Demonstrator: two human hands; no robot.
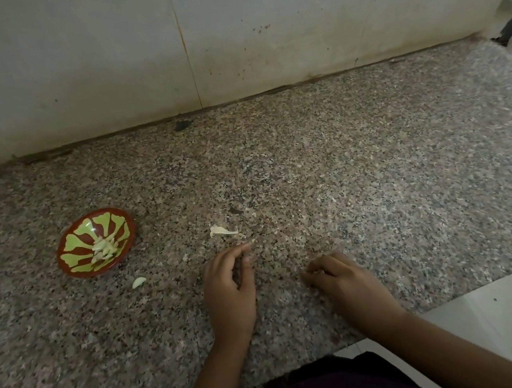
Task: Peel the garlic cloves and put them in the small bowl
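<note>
Speckled granite table [375, 159], stained wall [96, 68] along the back. Left grip [229, 294] has thumb and fingertips together and right grip [344, 280] is curled under; can't tell if either holds anything. Small bowl [71, 243] of peeled garlic cloves [105, 248] sits well left of the left grip, a loose clove [139, 282] between them and a peel scrap [220, 231] just ahead. Granite runs wide beyond the right grip. The table edge drops to pale floor [500, 323] just behind it.

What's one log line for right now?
bowl: holds cloves; clove: beside bowl; peel: on counter; left hand: near peel; right hand: curled
</note>
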